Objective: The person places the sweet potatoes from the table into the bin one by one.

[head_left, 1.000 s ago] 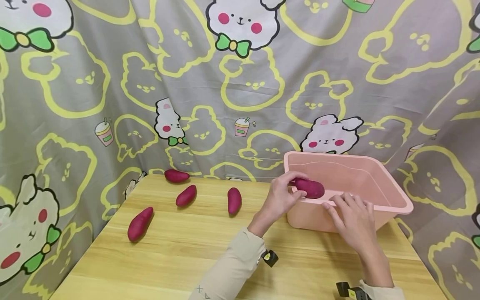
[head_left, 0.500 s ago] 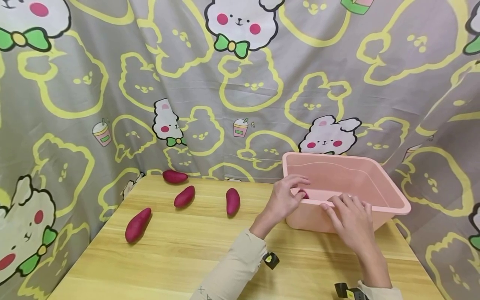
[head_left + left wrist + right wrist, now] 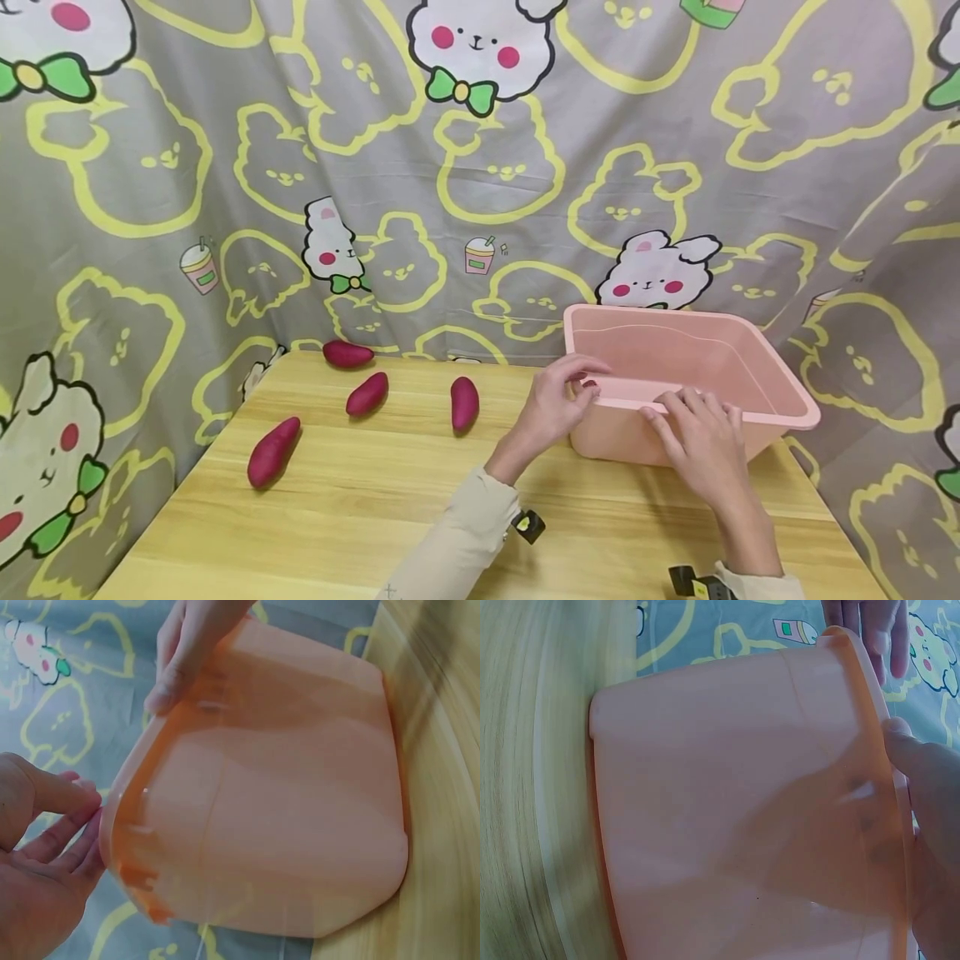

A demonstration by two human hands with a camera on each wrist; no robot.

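Nearest, the worktop point(image 3: 352, 533) is overlapped by two sleeves point(image 3: 457, 533) with wrist cameras point(image 3: 529, 526). The front rim of the bin point(image 3: 630, 437) is pinched by the right hand point(image 3: 705, 446), thumb outside, fingers inside; its floor is partly screened by the front wall. At its left corner, the left hand point(image 3: 551, 407) is held with fingers loosely bent; beside its thumb a dark red sliver point(image 3: 590, 383) is glimpsed, too small to be identified. Well left of these fingers, four potatoes point(image 3: 464, 405) are scattered, backed by a curtain point(image 3: 510, 242).

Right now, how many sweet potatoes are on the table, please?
4: the farthest one by the curtain, the next one slightly nearer, the nearest one at left, the rightmost one toward the bin. The bin may hide more.
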